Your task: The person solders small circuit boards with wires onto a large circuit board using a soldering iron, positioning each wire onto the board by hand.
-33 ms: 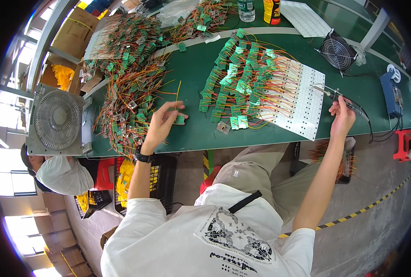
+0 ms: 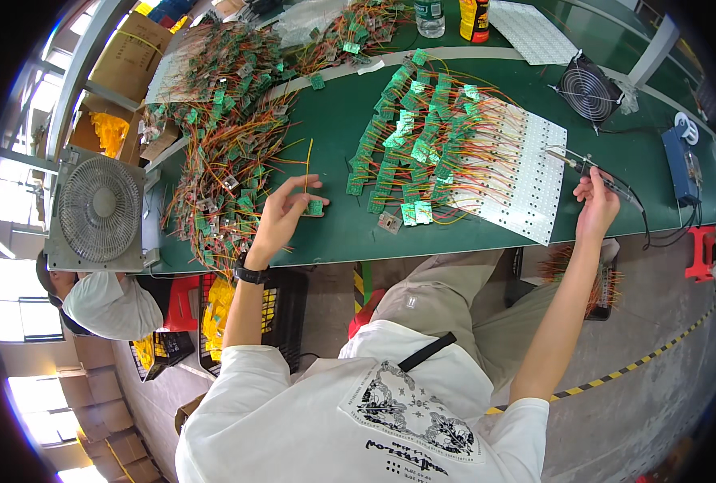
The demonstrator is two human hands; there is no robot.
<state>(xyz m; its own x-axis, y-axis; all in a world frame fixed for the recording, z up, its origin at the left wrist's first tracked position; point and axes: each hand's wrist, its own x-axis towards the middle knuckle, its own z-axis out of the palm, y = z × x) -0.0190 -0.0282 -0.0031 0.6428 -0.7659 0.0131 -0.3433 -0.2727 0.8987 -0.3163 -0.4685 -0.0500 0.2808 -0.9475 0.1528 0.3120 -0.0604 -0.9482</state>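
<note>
Small green board [image 2: 314,208]: I'm seeing it lying just right of the left hand [image 2: 281,216], thumb and fingers pinching it, an orange wire [image 2: 310,159] pointing away bodyward-outward. Right hand [image 2: 597,204], farther off, is clasping a corded tool [image 2: 581,167] whose tip is crossing the white panel [image 2: 537,193].

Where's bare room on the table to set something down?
Bare: the strip between the left pile and the board rows, beyond the left hand; the patch between the iron and blue box. Crowded: pile, rows and white panel, wires over its left side.
</note>
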